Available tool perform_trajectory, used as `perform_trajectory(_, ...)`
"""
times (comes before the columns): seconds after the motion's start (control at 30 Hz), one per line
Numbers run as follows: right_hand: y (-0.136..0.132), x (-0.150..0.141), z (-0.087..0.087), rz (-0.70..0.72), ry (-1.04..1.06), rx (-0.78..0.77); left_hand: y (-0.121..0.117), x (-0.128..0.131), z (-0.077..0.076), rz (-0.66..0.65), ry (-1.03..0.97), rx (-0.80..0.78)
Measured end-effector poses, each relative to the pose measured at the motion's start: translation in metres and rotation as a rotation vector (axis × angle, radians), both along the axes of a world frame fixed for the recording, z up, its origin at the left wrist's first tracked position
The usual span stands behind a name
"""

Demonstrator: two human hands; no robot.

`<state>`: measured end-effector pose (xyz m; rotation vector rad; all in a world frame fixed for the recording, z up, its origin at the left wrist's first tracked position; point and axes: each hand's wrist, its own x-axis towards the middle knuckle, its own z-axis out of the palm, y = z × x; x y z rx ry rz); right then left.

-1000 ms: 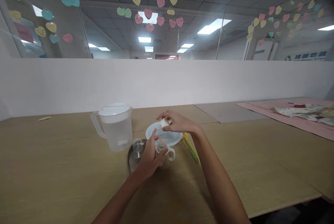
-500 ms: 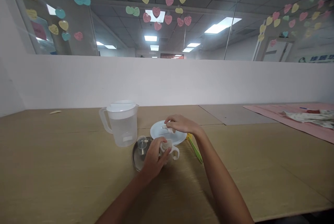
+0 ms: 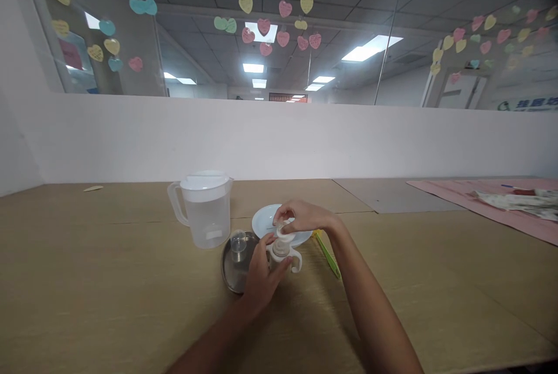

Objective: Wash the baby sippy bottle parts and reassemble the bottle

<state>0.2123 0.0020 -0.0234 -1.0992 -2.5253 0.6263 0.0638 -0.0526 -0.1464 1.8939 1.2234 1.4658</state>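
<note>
A baby bottle (image 3: 281, 248) with white side handles stands in front of the pale plate, its threaded neck uncovered. My left hand (image 3: 262, 276) is wrapped round its left side, fingers closed on it. Just over the neck, my right hand (image 3: 304, 216) pinches a white bottle cap ring with a translucent nipple (image 3: 284, 233). Whether the ring touches the neck I cannot tell. The pale plate (image 3: 261, 221) lies behind, partly covered by my right hand. Beside my left hand is a round metal tray (image 3: 232, 278) with a small clear cup (image 3: 238, 245) on it.
A lidded clear pitcher (image 3: 206, 214) stands at the left behind the tray. A brush with a green handle (image 3: 329, 256) lies right of the plate, close to my right forearm. Pink cloth (image 3: 440, 193) with items on it covers the far right. A white wall (image 3: 279, 138) bounds the table's back.
My right hand has brought the cap ring from over the plate toward me, above the bottle's neck. My left hand has shifted its fingers lower round the bottle, baring the neck.
</note>
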Motion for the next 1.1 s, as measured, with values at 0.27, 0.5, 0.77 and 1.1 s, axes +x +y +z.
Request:
perform_trajectory(0.27,0.005,0.008,-0.002,0.091,-0.004,-0.076,0.003,0.002,0.0,-0.042,-0.036,-0.087)
perform_trajectory(0.5,0.005,-0.005,-0.008,0.134,-0.079,-0.043,0.003,-0.001,0.009,-0.08,0.0,-0.094)
perform_trajectory(0.77,0.007,-0.013,-0.009,0.151,-0.114,-0.062,0.004,-0.003,0.017,-0.109,0.067,-0.09)
perform_trajectory(1.1,0.011,-0.009,-0.011,0.23,-0.054,-0.188,0.004,-0.003,0.019,-0.16,0.087,-0.12)
